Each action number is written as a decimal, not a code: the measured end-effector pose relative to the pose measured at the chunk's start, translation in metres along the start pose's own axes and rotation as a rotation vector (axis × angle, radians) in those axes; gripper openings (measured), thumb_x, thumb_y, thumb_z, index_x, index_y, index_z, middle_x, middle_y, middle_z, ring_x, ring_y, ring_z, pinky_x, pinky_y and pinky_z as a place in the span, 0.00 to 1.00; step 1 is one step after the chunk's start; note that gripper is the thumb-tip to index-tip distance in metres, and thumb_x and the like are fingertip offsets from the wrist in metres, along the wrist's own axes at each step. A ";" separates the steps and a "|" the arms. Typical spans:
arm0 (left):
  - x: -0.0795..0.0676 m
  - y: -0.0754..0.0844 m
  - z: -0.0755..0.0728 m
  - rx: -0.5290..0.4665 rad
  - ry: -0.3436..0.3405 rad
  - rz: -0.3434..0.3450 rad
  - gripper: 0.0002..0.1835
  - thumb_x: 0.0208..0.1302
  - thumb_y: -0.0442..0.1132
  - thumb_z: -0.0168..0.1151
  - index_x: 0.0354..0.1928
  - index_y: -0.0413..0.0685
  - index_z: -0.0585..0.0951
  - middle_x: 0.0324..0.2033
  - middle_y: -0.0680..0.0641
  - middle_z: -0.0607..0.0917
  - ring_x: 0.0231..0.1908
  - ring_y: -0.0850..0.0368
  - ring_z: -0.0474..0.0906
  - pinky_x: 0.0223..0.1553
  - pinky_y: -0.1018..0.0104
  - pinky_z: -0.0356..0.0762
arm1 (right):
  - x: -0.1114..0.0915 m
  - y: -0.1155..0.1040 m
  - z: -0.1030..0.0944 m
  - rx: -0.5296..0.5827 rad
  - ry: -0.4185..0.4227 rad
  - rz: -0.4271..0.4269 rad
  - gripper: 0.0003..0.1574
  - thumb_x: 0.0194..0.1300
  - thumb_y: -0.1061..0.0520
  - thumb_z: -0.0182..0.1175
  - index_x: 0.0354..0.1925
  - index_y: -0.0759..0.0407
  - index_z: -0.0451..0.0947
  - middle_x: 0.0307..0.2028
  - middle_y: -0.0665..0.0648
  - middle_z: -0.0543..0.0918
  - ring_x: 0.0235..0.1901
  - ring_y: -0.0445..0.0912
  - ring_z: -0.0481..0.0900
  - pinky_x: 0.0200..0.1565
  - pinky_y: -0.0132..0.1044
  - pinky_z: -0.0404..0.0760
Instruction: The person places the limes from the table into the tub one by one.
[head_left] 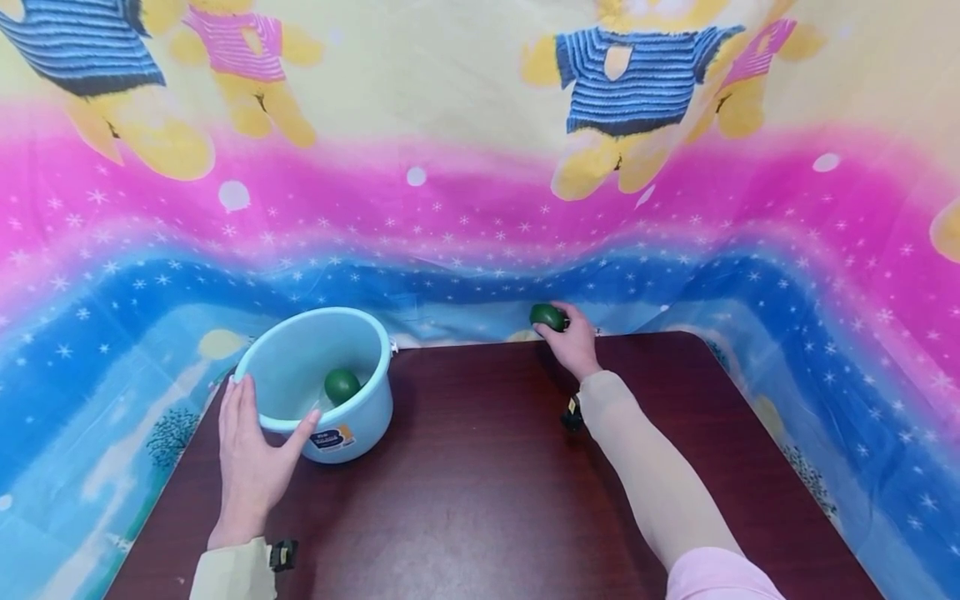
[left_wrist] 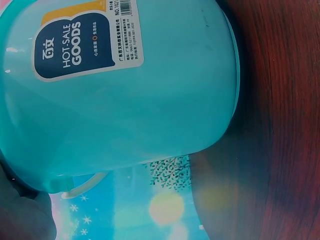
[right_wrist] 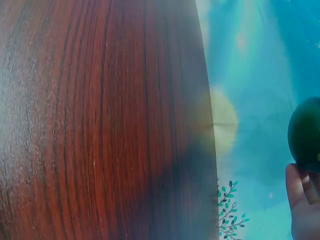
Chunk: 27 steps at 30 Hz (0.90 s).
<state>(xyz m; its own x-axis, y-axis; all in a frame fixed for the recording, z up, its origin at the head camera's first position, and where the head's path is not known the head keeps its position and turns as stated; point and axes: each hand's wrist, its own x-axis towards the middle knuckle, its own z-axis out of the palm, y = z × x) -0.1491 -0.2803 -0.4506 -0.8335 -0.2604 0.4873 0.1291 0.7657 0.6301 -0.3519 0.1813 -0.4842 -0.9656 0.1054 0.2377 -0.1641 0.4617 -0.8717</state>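
In the head view my left hand point(head_left: 251, 467) holds the rim of a light blue bucket point(head_left: 367, 425), with fingers at its left side and thumb at its front. The bucket's label point(left_wrist: 75, 40) shows in the left wrist view, where part of the hand point(left_wrist: 25, 215) touches the rim. Inside the bucket lies a smooth dark green avocado point(head_left: 342, 386). My right hand point(head_left: 576, 342) grips another dark green avocado point(head_left: 547, 317), raised near the table's back edge. That avocado point(right_wrist: 305, 135) is partly cut off at the right side of the right wrist view.
The dark red-brown wooden table point(head_left: 465, 500) has a rounded back right corner. A printed cloth point(head_left: 480, 208) with bears and snowflakes hangs behind it and along both sides. The bucket's white handle point(left_wrist: 87, 186) hangs by its side.
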 end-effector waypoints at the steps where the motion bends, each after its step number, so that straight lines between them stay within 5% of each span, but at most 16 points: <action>1: 0.000 0.000 0.000 0.001 0.000 -0.001 0.57 0.59 0.56 0.74 0.81 0.43 0.52 0.79 0.41 0.53 0.78 0.45 0.42 0.72 0.35 0.44 | 0.000 -0.001 0.001 -0.002 -0.003 -0.005 0.39 0.65 0.50 0.71 0.70 0.57 0.71 0.61 0.62 0.74 0.56 0.58 0.75 0.54 0.57 0.79; 27: 0.000 0.000 -0.001 0.010 -0.004 -0.001 0.57 0.59 0.56 0.74 0.81 0.45 0.51 0.79 0.41 0.53 0.78 0.44 0.42 0.72 0.35 0.44 | -0.014 -0.039 0.024 0.102 -0.052 -0.048 0.37 0.65 0.47 0.71 0.69 0.52 0.72 0.58 0.59 0.75 0.54 0.56 0.76 0.52 0.54 0.80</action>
<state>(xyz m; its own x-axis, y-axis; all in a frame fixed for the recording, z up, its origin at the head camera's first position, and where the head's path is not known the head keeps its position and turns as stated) -0.1488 -0.2807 -0.4500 -0.8360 -0.2583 0.4842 0.1233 0.7713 0.6244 -0.3371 0.1403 -0.4639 -0.9650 0.0385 0.2595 -0.2270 0.3731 -0.8996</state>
